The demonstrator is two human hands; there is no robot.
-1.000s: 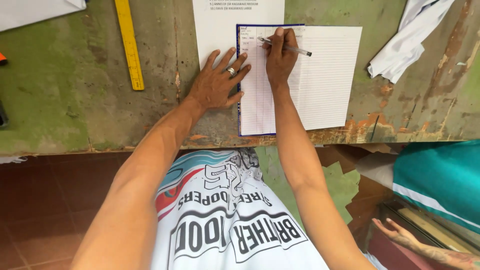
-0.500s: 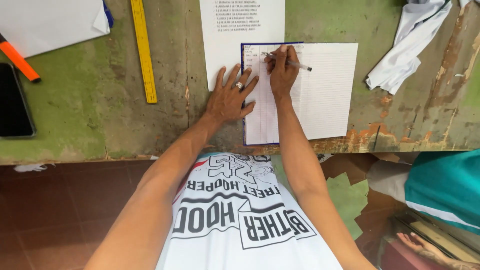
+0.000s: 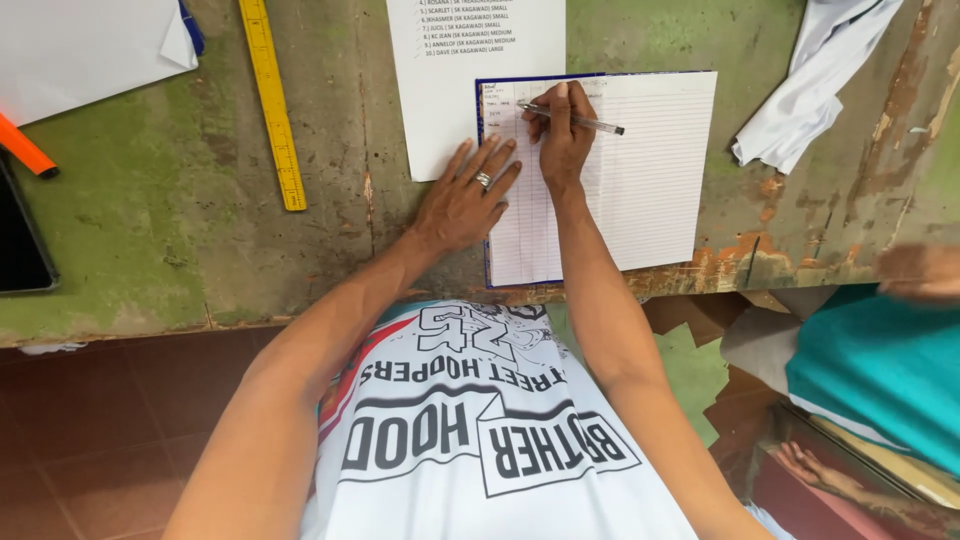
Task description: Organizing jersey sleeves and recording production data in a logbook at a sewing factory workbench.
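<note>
White lined notebook [image 3: 640, 170] overhangs the table [image 3: 180, 250] edge at centre frame; bare tabletop lies lower left. One right hand [image 3: 562, 140] pinches one pen [image 3: 575, 120]; one left hand [image 3: 465, 200] rests spread, fingers flat on the page.

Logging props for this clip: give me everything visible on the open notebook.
The notebook lies open and flat on the worn green table, near its front edge. White ruled pages, dark blue cover edge showing along the left and top. The left page is ruled into columns with a few handwritten lines at the top; the right page looks blank. It overlaps a printed sheet. The left hand presses its left margin; the right hand writes on it with a pen.
</note>
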